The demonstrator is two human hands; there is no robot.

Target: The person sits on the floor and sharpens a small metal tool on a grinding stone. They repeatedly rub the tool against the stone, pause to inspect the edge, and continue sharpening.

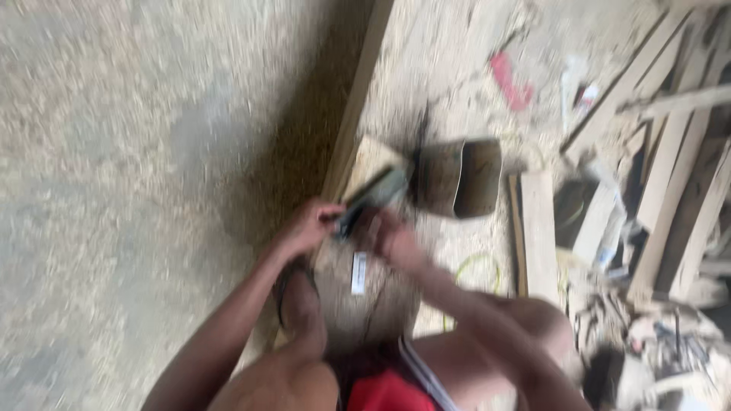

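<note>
The picture is blurred by motion. My left hand (308, 227) grips the near end of a dark, narrow tool (371, 199) that lies across a pale piece of wood (371, 164). My right hand (392, 237) is closed on the same tool from the right side. Both hands work above a round wooden block (365, 301) between my knees. A long wooden plank (358, 99) runs away from the hands toward the top of the view. What kind of tool it is cannot be told.
A brown open-ended sleeve or bucket (459, 177) lies just right of the hands. A short board (539, 232) is beside it. Stacked planks (670, 152) and scrap fill the right side. A red object (510, 80) lies on the sawdust-covered ground.
</note>
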